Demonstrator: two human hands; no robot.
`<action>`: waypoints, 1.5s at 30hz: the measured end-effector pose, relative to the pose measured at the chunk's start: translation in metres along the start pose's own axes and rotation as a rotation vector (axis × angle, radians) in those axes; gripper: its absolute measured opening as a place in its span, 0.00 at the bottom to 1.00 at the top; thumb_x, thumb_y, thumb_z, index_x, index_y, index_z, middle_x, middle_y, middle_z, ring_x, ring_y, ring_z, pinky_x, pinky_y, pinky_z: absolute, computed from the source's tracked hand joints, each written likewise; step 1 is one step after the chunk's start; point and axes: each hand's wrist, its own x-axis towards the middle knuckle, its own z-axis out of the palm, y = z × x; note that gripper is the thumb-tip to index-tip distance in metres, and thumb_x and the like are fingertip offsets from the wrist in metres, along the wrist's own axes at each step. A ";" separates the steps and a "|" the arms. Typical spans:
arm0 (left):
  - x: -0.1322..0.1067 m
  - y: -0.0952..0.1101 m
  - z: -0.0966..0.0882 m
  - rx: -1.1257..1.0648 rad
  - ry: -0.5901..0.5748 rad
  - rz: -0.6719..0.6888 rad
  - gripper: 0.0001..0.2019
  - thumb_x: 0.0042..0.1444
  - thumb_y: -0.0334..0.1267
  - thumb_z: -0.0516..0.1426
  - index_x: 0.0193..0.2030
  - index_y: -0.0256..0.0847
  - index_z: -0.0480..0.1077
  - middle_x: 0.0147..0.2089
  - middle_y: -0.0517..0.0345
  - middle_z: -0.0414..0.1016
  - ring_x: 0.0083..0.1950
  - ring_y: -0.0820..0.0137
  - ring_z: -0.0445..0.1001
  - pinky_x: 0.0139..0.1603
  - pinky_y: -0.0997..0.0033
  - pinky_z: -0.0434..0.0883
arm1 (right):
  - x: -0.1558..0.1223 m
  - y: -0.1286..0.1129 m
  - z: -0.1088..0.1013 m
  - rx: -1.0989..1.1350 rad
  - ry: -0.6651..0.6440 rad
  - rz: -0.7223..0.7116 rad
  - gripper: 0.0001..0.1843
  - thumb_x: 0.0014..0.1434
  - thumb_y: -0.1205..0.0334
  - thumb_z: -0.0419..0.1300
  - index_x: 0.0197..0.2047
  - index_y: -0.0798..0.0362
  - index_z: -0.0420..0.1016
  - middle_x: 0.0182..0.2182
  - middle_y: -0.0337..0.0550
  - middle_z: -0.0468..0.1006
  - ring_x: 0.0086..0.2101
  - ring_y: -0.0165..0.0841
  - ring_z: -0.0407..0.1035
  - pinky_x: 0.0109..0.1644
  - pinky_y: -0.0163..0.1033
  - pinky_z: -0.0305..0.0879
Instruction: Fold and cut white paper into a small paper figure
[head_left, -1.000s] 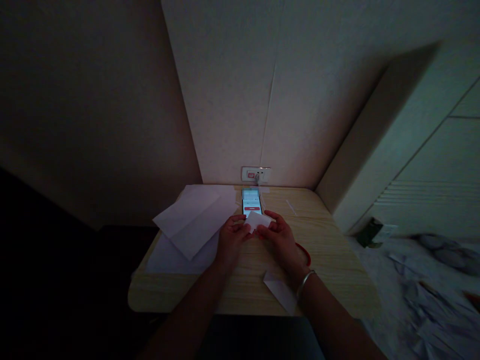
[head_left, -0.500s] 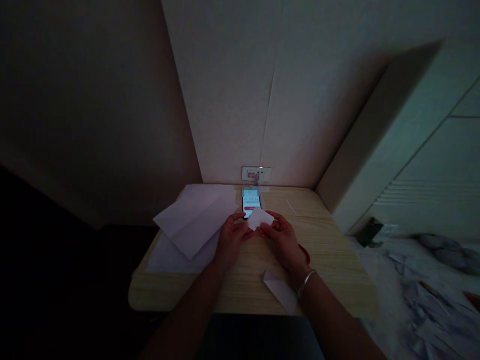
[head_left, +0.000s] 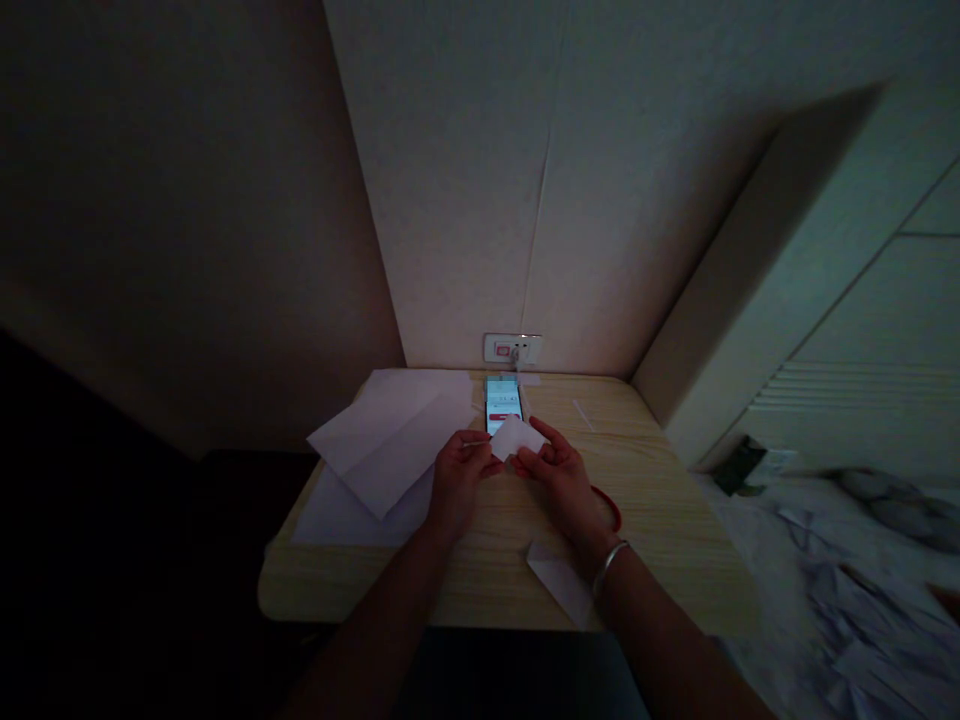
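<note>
A small white piece of paper is held above the middle of a light wooden table. My left hand pinches its left edge with closed fingers. My right hand grips its right edge; a silver bangle sits on that wrist. Just behind the paper a lit phone lies flat on the table, partly hidden by the paper.
Large white sheets lie overlapped on the table's left half. A folded white scrap rests near the front edge. A red band shows beside my right wrist. A wall socket is behind the phone. Rumpled bedding lies right.
The small paper has tilted and shifted slightly between my fingers; my left fingers have closed more tightly on its edge. Hands stay in the same spot.
</note>
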 end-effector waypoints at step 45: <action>-0.001 -0.008 0.002 -0.001 -0.106 -0.045 0.17 0.46 0.39 0.63 0.43 0.38 0.71 0.34 0.57 0.76 0.32 0.71 0.75 0.35 0.70 0.73 | -0.005 0.012 0.000 -0.432 0.088 -0.231 0.09 0.52 0.56 0.62 0.33 0.52 0.73 0.27 0.40 0.76 0.27 0.32 0.69 0.30 0.35 0.65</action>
